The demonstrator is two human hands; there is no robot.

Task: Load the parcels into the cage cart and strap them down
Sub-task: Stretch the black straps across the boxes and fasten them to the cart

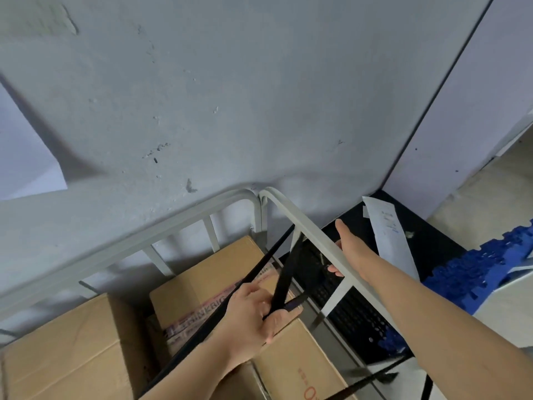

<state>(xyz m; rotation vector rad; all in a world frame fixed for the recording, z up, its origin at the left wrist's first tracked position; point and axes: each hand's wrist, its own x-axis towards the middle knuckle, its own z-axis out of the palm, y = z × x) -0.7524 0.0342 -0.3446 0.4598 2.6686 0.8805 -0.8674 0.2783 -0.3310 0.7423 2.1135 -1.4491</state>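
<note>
Our left hand (253, 310) pinches the strap (287, 272) above the boxes (219, 272) in the cart (317, 237). Our right hand (350, 249) reaches outside the cart; its grip cannot be determined. Hazard: a slack strap may slip free, leaving the boxes unsecured.

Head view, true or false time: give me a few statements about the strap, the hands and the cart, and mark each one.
1. The left hand grips the black strap. True.
2. The cage cart holds no parcels yet. False: cardboard boxes already sit inside it.
3. The black strap runs up from the left hand to the cart's side rail. True.
4. The right hand rests flat on a cardboard box. False: it is at the side rail, on its outer side, touching no box.
</note>
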